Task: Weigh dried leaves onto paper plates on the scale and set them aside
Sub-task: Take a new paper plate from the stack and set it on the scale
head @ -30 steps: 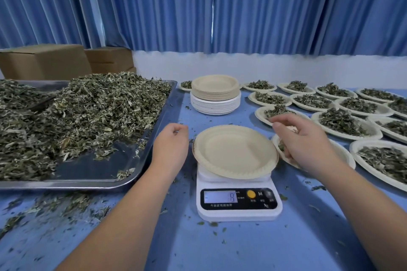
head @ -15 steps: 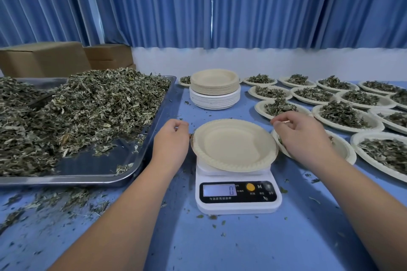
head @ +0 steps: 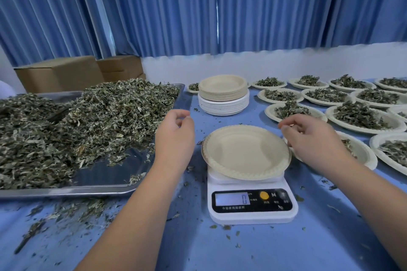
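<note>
Paper, pale and bare: the plate [head: 245, 152] sat on the scale [head: 252, 202], whose display read zero. No leaves lay on it yet. My left grip [head: 174, 136] hung just left of the scale, between it and the tray's [head: 66, 191] near corner, fingers loosely curled and holding nothing. My right grip [head: 312, 138] hovered just right of the scale at the plate's far rim, equally loose and empty. Whether its thumb touched the rim I could not tell.

The heap of dried leaves [head: 88, 121] filled the metal tray left of the scale. It lay leftward and a little beyond my left grip, plainly the nearer one, so I judged the next move a reach that way for a handful. The plate, being round, offered no long axis to mind.

Behind the scale stood a stack of spare plates [head: 223, 94]. Right of the scale and beyond, filled plates [head: 359, 114] covered the blue counter [head: 220, 248], with loose bits scattered in front of the scale.
</note>
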